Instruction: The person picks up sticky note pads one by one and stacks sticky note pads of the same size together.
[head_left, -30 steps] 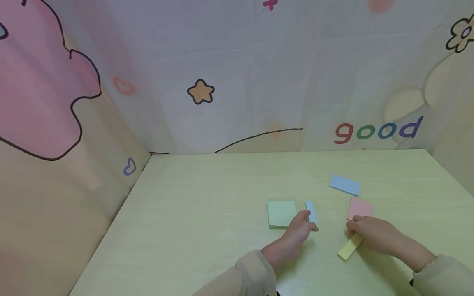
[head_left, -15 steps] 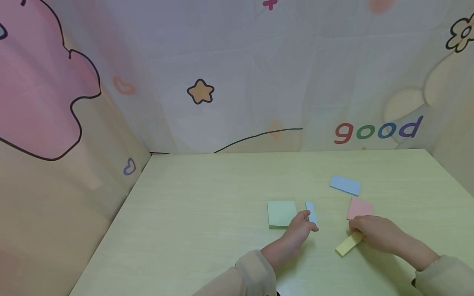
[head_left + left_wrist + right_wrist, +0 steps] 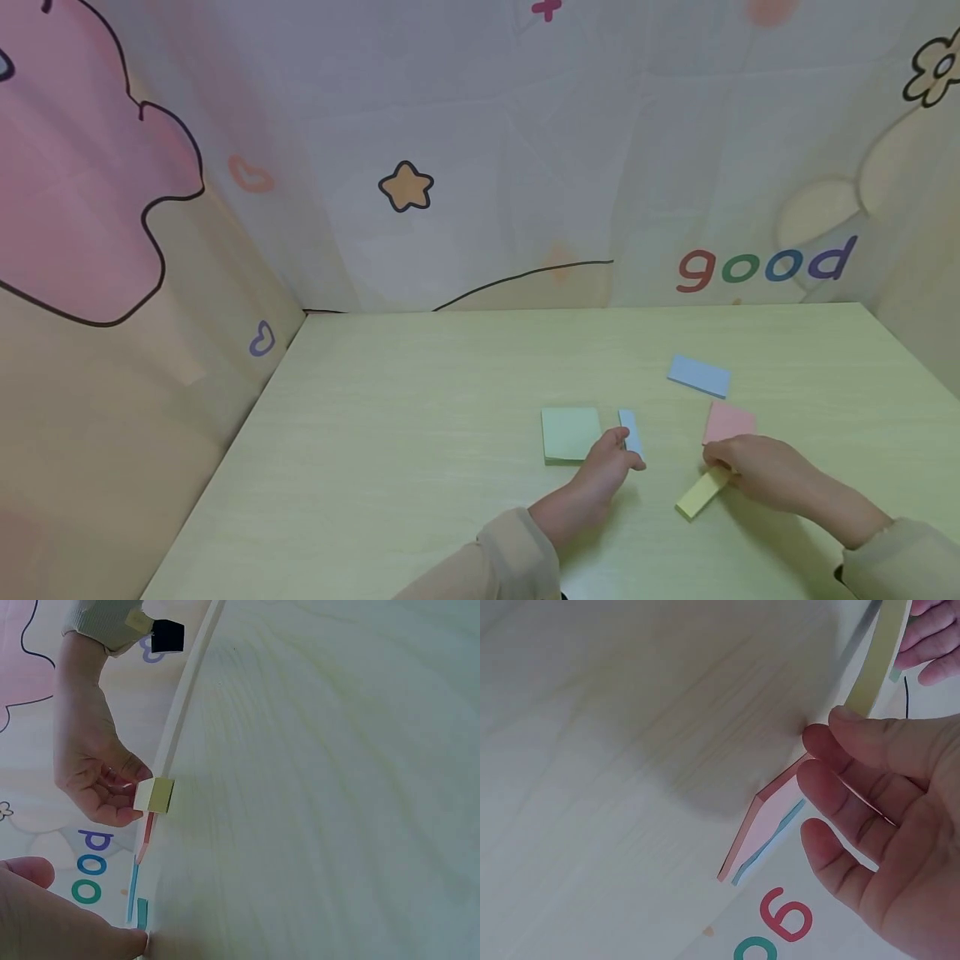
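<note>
Between its thumb and fingers, my right hand (image 3: pixel 761 471) pinches one end of a narrow yellow sticky note pad (image 3: pixel 699 495), which slants down to the left. In the left wrist view the yellow pad (image 3: pixel 156 795) shows end-on. Just beyond that hand lies a pink sticky note pad (image 3: pixel 729 422), its near edge partly covered. My left hand (image 3: pixel 598 477) rests beside a narrow blue sticky note pad (image 3: pixel 632 433), thumb and finger apart and partly over it. Left of it lies a square green sticky note pad (image 3: pixel 570 433), its near right corner hidden by the hand.
Farther back on the pale table (image 3: pixel 390 433) lies a wider blue sticky note pad (image 3: pixel 699 376). A printed cloth (image 3: pixel 480 150) hangs behind the table, and another stretch covers the left side.
The free end of the yellow pad has swung slightly left and upward with my right hand. My left hand and the other pads have kept their places.
</note>
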`<state>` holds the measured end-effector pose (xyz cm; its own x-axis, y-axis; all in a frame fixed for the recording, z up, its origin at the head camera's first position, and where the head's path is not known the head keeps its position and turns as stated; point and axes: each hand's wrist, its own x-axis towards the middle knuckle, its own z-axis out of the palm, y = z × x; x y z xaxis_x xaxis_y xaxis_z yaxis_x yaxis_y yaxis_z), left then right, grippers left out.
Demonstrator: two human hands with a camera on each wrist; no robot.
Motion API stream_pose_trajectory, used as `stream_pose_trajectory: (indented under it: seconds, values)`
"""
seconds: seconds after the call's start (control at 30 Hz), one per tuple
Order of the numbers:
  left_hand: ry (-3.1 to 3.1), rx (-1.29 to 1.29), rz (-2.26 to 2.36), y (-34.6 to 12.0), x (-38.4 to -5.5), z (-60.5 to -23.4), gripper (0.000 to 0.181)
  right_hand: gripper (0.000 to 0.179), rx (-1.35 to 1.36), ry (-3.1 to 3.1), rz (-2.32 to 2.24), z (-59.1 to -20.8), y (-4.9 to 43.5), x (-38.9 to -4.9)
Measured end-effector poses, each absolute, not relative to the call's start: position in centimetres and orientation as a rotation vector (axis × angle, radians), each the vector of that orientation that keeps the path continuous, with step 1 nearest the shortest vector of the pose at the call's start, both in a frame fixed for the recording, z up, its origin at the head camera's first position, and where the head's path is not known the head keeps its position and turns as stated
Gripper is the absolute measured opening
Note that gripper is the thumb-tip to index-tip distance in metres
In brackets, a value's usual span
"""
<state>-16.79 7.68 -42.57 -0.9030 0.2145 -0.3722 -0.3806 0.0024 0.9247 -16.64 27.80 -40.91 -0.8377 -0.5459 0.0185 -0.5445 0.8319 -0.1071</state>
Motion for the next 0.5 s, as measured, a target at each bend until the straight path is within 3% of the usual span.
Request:
stream_pose_trajectory:
  seconds: [0.5]
  values:
    - [1.856,-0.157,1.971,7.47,-16.76,-42.44,0.056,0.031,-0.968,3.062,-0.257,-40.43,27.21,-17.31]
